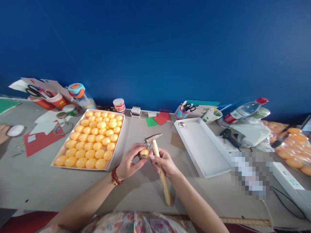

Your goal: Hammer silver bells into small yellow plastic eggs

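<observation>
My left hand [131, 160] is closed around a small orange ball [144, 152] with silvery, jagged-looking metal on it. Silvery metal bits [147, 142], perhaps a chain, rise just above that ball. In my right hand [165, 161] is a hammer [163, 183], gripped by its pale wooden handle, with the metal head up and pointing across the ball. The fingertips of both hands are close together, and I cannot tell whether the right ones touch the ball. Left of my hands lies a shallow white tray [109, 164] filled with rows of orange balls [94, 138].
A white tray [206, 149] at right has one silvery piece [181, 124] in its far corner. Bottles [245, 111], a glue gun [229, 137], bagged orange balls [295, 152] and a power strip [288, 176] lie beyond. Another person's hand [3, 133] is by a mouse [15, 130], far left.
</observation>
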Available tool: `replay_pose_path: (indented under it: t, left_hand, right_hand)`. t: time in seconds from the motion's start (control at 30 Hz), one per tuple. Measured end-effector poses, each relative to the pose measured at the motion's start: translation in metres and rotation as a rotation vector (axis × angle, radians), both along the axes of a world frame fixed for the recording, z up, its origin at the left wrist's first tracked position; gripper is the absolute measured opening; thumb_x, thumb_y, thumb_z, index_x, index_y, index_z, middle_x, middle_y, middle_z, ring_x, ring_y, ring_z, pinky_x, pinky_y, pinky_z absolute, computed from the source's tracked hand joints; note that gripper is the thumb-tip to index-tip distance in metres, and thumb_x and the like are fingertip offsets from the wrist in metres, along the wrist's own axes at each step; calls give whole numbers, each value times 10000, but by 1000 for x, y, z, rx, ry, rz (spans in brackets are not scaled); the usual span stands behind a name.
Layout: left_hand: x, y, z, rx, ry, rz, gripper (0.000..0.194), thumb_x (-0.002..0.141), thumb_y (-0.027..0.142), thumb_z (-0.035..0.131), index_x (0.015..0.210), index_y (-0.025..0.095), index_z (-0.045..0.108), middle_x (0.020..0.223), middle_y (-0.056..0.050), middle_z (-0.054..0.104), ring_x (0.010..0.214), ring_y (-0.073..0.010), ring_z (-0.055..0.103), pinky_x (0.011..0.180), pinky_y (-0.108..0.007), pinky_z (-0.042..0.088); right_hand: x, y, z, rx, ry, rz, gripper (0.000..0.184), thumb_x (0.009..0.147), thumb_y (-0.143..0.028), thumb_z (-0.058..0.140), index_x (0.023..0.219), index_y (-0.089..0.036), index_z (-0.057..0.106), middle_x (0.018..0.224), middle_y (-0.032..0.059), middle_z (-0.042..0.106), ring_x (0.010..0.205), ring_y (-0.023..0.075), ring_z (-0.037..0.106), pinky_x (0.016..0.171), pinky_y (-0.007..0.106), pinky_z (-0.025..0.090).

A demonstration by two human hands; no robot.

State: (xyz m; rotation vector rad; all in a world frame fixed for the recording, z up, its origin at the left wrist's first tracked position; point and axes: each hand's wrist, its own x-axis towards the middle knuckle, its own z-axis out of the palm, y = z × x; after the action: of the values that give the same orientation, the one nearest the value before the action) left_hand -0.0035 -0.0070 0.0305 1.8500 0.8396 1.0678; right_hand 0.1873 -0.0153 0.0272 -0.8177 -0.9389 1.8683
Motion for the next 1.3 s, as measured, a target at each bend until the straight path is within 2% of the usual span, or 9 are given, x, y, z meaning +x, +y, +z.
replay_pose_path:
  t: [0.23,0.5,0.77,1.3]
  left_hand:
    - [1,0,2,25,11,18,339,892,212,585,1230,197,571,1169,-127,577,1010,-225,605,793,-320,558]
    - [0,0,-3,57,17,23,366,887,202,597,1251,201,558,1202,-133,578,1070,-238,602,860,-347,558]
    - [0,1,-3,93,23,32,366,892,207,594,1256,205,552,1201,-138,589,1092,-251,605,869,-362,560]
    - [1,1,-5,99,10,32,363,892,209,589,1255,205,558,1180,-135,603,1070,-244,620,871,-372,566]
  right_hand:
    - [0,1,-1,-14,-44,-15,312,749,-397,784,797,-175,569,413,-91,496,275,49,363,301,155,293]
    - [1,2,-2,-13,-82,-9,299,748,-380,779,799,-169,574,424,-88,511,274,52,385,298,157,314]
    - [1,2,0,-19,-93,-15,309,735,-392,780,782,-170,570,404,-91,495,268,53,368,289,160,277]
    - [2,3,-2,-38,-69,-20,280,740,-354,780,779,-162,581,559,-60,579,283,35,400,276,157,299]
